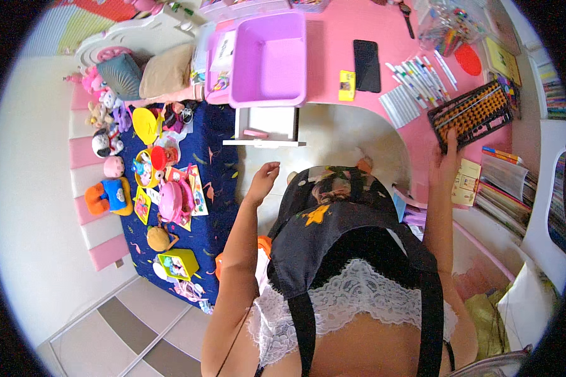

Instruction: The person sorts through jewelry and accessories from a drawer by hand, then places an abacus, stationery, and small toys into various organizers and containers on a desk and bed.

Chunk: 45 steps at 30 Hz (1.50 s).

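Note:
My right hand is at the near edge of an abacus with a dark frame and brown beads; a finger lies over the beads, the rest is partly hidden. The abacus rests at an angle on the right part of the pink desk. Several marker pens lie beside it, next to a white ribbed strip. My left hand hangs in the air with nothing in it, fingers slightly bent, below the pulled-out white drawer. A pink object lies in the drawer. A purple plastic bin stands above it.
A black phone and a yellow packet lie mid-desk. A bag of pens and a watch are farther back. Books stand at right. Toys, a pink toy bag and a yellow-green box cover the bed at left.

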{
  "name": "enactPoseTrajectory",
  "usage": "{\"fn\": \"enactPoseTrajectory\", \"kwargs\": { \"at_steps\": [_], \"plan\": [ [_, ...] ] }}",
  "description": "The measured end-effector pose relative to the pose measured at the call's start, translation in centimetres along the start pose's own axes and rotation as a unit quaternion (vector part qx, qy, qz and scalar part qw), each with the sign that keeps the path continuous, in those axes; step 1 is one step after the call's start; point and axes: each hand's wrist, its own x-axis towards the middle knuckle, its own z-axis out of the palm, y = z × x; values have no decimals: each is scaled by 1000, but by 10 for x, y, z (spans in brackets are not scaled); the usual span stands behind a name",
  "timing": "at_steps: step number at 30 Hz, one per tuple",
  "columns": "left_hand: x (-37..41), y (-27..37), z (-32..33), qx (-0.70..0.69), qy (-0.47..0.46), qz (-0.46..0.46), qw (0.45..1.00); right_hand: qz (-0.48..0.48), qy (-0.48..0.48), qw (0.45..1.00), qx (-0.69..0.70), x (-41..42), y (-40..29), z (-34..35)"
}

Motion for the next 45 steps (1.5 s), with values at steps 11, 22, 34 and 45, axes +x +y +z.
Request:
{"fn": "enactPoseTrajectory", "kwargs": {
  "at_steps": [11, 22, 34, 45],
  "plan": [
    [34, -120, -62, -117, 51, 32, 991, 320, -400, 841, -172, -145, 58, -55],
    [-17, -263, -9, -257, 108, -63, 958, 487, -316, 776, -248, -138, 241, 85],
    [-23, -286, 56, -259, 121, -175, 942, 489, -271, 807, -188, -49, 372, 171],
    [-8, -217, 28, -172, 186, -56, 966, 432, -251, 850, -164, -26, 441, 191]
  ]
}}
